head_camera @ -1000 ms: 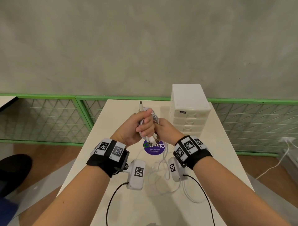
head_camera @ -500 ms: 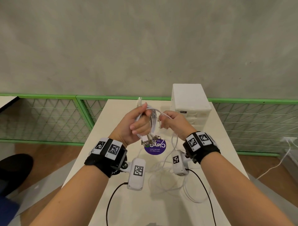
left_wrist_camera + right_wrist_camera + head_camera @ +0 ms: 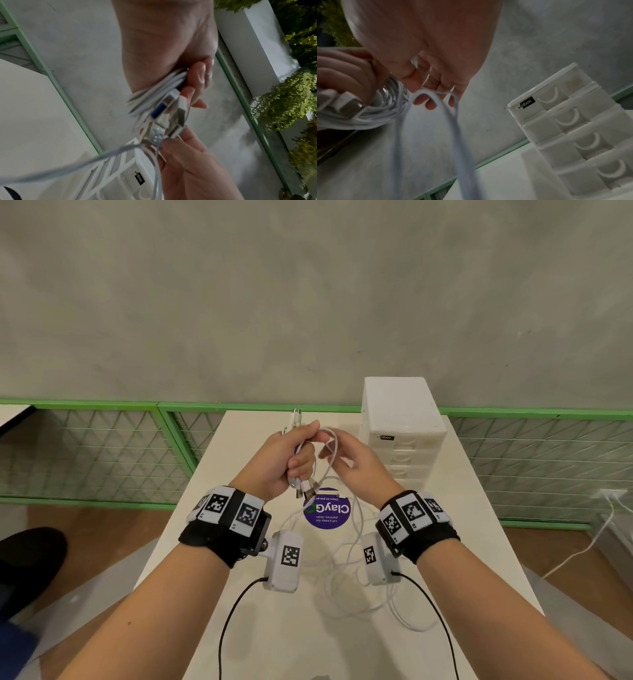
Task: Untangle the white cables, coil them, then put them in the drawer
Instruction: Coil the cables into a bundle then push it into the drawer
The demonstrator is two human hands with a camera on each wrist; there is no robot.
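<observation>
Gripping white cables (image 3: 310, 470) in left hand (image 3: 286, 460), right hand (image 3: 356, 465) hooking a strand

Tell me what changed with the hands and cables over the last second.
The right hand drew away from the left hand, off to the right, carrying a cable loop over its fingers. The left hand kept gripping the white cable bundle. The drawer unit stayed closed, and slack cable stayed on the table.
</observation>
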